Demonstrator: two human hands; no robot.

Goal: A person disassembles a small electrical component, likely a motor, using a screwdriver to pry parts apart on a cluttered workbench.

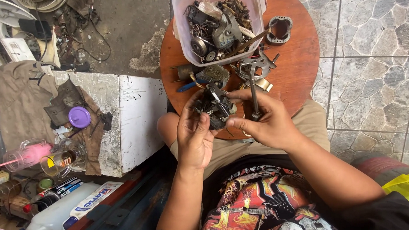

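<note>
My left hand [194, 133] and my right hand [263, 119] both grip a small dark motor assembly [214, 106] held over the near edge of a round wooden table [302, 61]. The left hand cups it from the left side. Right-hand fingers pinch its right side, and a thin metal rod tool [254, 93] stands upright between those fingers. The assembly looks greasy, with metal brackets and a pale part on top.
A clear plastic tub [183, 29] full of motor parts sits at the table's far side, next to a metal stator ring [279, 30], a bracket [256, 65] and a blue-handled tool [187, 86]. Left: a white block, rags, a purple lid [79, 116], jars, bottles.
</note>
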